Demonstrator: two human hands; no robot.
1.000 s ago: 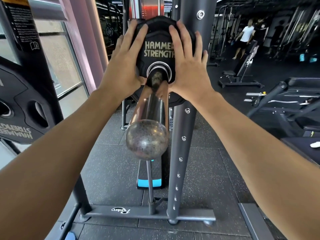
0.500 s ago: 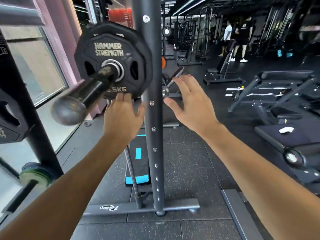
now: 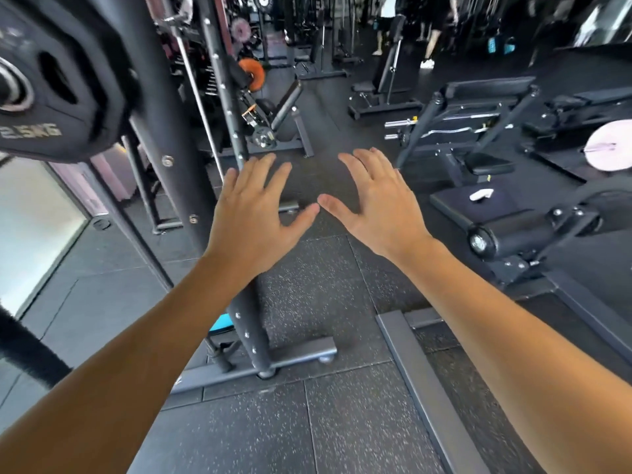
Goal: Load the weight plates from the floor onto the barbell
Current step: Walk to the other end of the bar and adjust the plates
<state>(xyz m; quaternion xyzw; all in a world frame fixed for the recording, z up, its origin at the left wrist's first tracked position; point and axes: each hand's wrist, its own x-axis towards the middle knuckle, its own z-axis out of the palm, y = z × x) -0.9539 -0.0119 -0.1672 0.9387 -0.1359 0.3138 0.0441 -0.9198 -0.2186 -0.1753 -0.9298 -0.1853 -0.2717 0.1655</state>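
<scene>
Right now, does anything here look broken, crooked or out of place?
Nothing stands out. The weight plate sits on the bar at the upper left, and both hands, left hand and right hand, hang open, holding nothing.

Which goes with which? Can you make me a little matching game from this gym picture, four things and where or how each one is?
Things:
1. weight plate
2. left hand
3. blue step
4. white object

Descriptions:
A. lying on a black bench pad
B. on the floor behind the rack upright
C. at the far upper left, marked 2.5KG
D. spread open, holding nothing

Pairs: 1-C, 2-D, 3-B, 4-A
</scene>
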